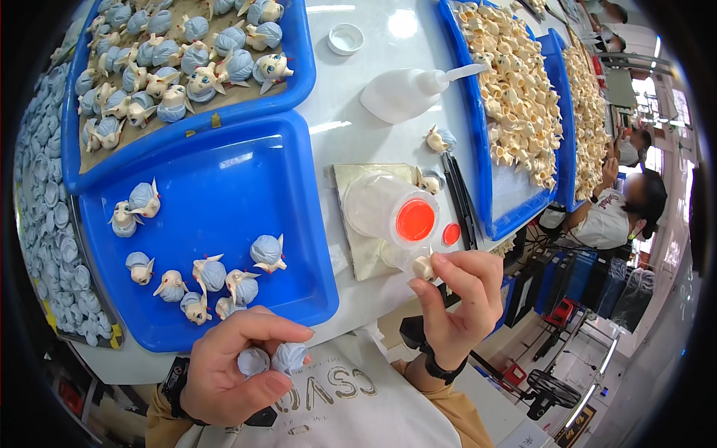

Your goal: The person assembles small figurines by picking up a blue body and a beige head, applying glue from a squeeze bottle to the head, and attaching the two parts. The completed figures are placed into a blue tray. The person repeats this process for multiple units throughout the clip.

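Pinching one small cream doll-head piece between thumb and forefinger, the person's right grip is narrow; whether the piece touches the container behind it, I cannot tell. The left grip, loosely curled, holds two blue-grey cups: one shows its hollow, the other its ridged, rounded side. Just beyond, one translucent container with one red-orange round face sits on one pale slab, with one small red disc beside it. Near these on the desk are one pair of black tweezers, two doll heads, one white squeeze bottle and one small round dish. To the left, I count nine heads with blue-grey hair in the lower blue tray, one partly hidden. The upper blue tray holds dozens, and one heap of blue-grey pieces lies farther left. On the right, two more blue trays carry cream pieces past counting.
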The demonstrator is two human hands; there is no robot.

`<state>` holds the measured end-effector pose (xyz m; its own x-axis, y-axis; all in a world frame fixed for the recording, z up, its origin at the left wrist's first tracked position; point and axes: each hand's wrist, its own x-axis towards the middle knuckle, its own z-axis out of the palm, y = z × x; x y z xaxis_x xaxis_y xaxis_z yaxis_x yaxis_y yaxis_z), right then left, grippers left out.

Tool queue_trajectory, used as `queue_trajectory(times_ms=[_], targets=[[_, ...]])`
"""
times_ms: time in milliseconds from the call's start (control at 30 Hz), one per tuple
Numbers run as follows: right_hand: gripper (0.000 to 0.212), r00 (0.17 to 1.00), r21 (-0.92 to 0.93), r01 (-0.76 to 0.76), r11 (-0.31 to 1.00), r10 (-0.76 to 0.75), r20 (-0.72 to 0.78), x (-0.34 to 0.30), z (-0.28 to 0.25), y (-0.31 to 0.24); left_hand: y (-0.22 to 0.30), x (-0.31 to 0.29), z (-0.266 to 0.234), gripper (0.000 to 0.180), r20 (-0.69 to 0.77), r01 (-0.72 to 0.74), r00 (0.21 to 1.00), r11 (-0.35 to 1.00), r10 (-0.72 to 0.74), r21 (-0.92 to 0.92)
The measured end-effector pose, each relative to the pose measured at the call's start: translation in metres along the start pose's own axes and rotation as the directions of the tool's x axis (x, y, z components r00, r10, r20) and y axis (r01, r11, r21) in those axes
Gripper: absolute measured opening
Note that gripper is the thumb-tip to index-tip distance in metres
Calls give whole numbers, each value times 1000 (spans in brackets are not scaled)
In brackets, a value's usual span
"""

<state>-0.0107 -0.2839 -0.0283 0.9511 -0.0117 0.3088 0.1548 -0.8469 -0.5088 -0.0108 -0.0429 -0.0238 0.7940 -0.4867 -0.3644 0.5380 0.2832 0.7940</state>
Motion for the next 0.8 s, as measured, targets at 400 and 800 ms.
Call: queue_trajectory(times_ms=[400, 800], targets=[[35, 1000, -55, 17, 998, -18, -17, 0, 0, 2, -2, 0, -2, 35, 8, 17, 1000, 1000, -17, 21], [36, 998, 89, -34, 995, 39, -56, -13, 2, 11, -3, 1, -1, 35, 11, 8, 1000, 1000, -8, 5]])
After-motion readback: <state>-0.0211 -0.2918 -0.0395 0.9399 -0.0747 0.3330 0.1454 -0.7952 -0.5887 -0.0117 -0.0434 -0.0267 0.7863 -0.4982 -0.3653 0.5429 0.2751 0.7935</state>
